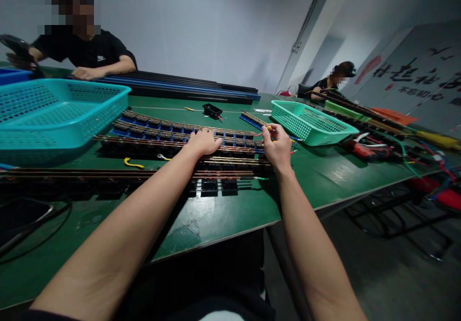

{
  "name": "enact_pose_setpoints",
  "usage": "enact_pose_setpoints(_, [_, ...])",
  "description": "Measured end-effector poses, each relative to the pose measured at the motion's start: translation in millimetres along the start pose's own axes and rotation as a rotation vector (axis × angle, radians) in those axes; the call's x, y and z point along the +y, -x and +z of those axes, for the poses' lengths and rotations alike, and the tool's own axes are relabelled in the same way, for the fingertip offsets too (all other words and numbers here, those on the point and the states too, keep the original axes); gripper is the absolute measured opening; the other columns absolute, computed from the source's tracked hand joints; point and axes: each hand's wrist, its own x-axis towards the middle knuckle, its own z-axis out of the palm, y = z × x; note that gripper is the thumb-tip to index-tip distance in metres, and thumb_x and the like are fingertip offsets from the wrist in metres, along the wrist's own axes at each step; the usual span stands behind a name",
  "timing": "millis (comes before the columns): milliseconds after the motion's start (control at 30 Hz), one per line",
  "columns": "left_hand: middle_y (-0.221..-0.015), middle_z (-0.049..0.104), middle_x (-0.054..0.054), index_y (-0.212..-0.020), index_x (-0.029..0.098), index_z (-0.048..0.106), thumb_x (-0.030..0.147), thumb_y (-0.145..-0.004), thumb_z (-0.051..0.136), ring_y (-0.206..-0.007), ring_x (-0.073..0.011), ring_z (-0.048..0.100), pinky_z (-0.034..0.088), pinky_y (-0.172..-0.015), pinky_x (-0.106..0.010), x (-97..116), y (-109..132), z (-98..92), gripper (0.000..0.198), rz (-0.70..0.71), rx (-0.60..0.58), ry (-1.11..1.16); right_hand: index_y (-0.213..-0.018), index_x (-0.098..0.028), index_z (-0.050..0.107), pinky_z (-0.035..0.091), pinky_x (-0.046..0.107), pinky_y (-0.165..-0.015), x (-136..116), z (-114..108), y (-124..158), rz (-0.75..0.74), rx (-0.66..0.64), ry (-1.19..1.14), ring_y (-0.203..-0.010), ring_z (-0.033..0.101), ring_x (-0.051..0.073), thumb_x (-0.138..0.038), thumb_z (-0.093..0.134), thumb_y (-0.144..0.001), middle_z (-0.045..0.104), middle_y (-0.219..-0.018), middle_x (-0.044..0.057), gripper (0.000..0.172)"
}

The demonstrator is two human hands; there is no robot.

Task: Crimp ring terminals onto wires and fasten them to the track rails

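Observation:
My left hand [203, 141] lies with its fingers spread over long assemblies of copper-coloured rods [158, 129] set on blue and black holders. At the right end of the rods, my right hand [279, 149] is closed in a pinch on a thin red wire [258, 134]. Something small and yellow [268, 128] shows at its fingertips, too small to make out fully. Nearer to me, another rod assembly on black blocks [210, 185] runs along the table. A curved yellow piece [133, 163] and a metal lug [163, 157] lie left of my left forearm.
A turquoise basket [65, 138] stands at left, a green basket [311, 119] at right. Black and blue bars [187, 88] lie behind. A small black box [212, 110], a red-handled tool [362, 150] and wires are on the green table [237, 217]. Two people sit farther off.

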Motion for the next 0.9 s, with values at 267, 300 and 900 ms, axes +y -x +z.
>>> enact_pose_setpoints(267, [-0.138,0.044,-0.019,-0.130,0.012,0.049,0.053,-0.087,0.021,-0.122,-0.0333,0.045,0.035,-0.097,-0.047,0.3,1.1,-0.8,0.066,0.003,-0.002,0.008,-0.089,-0.021,0.044,0.028,0.016,-0.031,1.6,-1.8,-7.8,0.379,0.142,-0.469,-0.034,0.046,0.005,-0.056,0.055,-0.078,0.056,-0.059,-0.007,0.038])
enact_pose_setpoints(300, [-0.137,0.045,-0.019,-0.130,0.012,0.049,0.053,-0.088,0.021,-0.121,-0.0332,0.046,0.035,-0.097,-0.047,0.3,0.9,-0.5,0.065,0.004,-0.003,0.005,-0.089,-0.021,0.044,0.026,0.015,-0.030,1.5,-3.0,-8.8,0.404,0.171,-0.502,-0.034,0.047,0.005,-0.056,0.056,-0.077,0.056,-0.059,-0.007,0.039])
enact_pose_setpoints(900, [-0.137,0.046,-0.019,-0.130,0.011,0.049,0.053,-0.088,0.021,-0.121,-0.0334,0.045,0.036,-0.097,-0.048,-0.6,-1.3,1.6,0.066,0.005,-0.001,0.004,-0.110,-0.019,0.054,0.031,0.016,-0.030,-21.7,-28.2,29.1,0.103,0.279,-0.613,-0.038,0.052,0.004,-0.035,0.055,-0.084,0.066,-0.086,0.002,0.031])
